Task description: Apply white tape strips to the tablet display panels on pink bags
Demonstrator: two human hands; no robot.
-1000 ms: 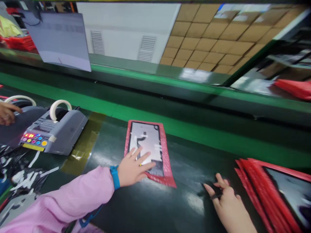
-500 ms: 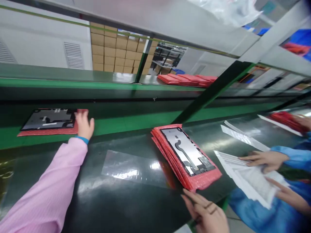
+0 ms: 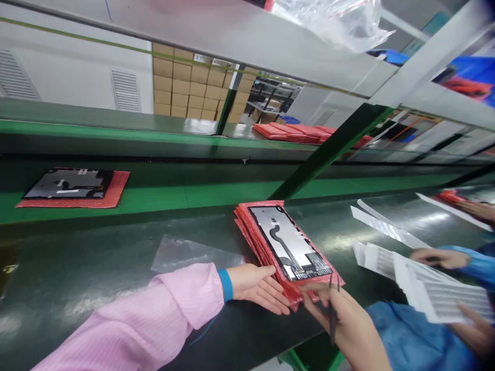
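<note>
My left hand [image 3: 260, 288] lies open, my right hand [image 3: 351, 319] has its fingers closed around tweezers [image 3: 333, 317], and the display panel [image 3: 297, 242] sits just beyond both, its long axis slanting away leftward.

1 pink, finely striped sleeve [image 3: 154, 309]; 1 blue wristband [image 3: 225, 284].

Bright glare on dk bench [image 3: 96, 257]; R edge blurred, stretched.
</note>
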